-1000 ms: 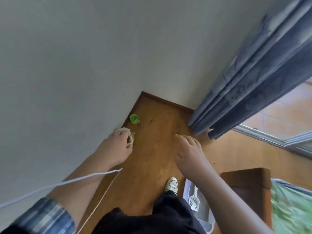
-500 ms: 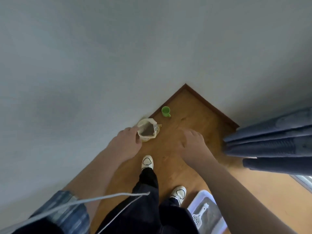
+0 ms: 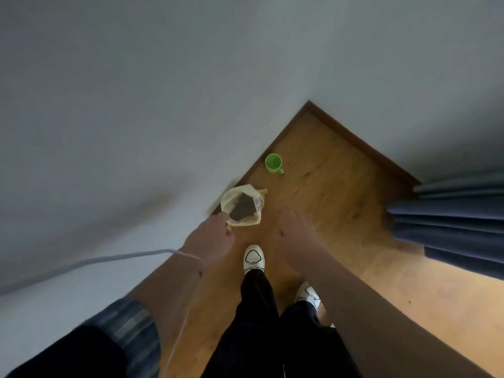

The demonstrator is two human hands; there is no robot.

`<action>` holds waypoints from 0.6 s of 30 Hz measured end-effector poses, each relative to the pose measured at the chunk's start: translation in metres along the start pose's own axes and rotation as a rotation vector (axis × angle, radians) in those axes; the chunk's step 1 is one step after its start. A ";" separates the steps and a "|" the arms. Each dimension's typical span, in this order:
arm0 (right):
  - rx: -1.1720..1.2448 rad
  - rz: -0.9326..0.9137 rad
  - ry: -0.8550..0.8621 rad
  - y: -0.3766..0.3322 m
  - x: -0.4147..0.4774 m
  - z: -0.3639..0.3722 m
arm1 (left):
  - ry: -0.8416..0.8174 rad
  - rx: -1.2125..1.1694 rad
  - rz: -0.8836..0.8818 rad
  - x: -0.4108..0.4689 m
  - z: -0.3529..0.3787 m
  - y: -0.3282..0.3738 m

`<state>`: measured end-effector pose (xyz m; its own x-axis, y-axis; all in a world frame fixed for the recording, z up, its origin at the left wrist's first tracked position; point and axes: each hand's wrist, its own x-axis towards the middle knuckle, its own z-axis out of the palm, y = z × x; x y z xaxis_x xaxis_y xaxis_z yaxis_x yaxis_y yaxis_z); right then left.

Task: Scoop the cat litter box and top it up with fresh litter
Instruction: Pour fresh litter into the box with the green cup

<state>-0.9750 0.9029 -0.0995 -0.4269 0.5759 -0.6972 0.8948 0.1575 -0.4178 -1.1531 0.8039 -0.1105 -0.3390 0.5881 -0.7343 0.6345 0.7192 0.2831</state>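
One open bag [image 3: 242, 205], probably litter; one green cup [image 3: 273, 162]; two shoes [image 3: 254, 257] [image 3: 308, 294].

No readable text or labels anywhere.

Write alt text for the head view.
The left hand grips the rim of an open bag beside the wall, above a wooden floor. The blurred right hand hovers next to it; a green cup stands nearer the corner.

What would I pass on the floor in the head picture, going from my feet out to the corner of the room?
Back shoe → front shoe → open litter bag → green cup → wall corner.
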 end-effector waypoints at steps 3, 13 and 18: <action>-0.016 0.001 -0.030 0.018 0.069 0.035 | -0.040 -0.075 -0.092 0.063 0.041 -0.024; -0.003 0.047 -0.057 0.095 0.287 0.183 | 0.028 -0.859 -0.743 0.262 0.201 -0.118; -0.055 -0.059 0.001 0.104 0.356 0.228 | -0.039 -1.113 -0.820 0.312 0.238 -0.147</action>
<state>-1.0639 0.9415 -0.5241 -0.4795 0.5649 -0.6715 0.8737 0.2353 -0.4259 -1.1869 0.7933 -0.5282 -0.3108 -0.1395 -0.9402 -0.6241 0.7760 0.0912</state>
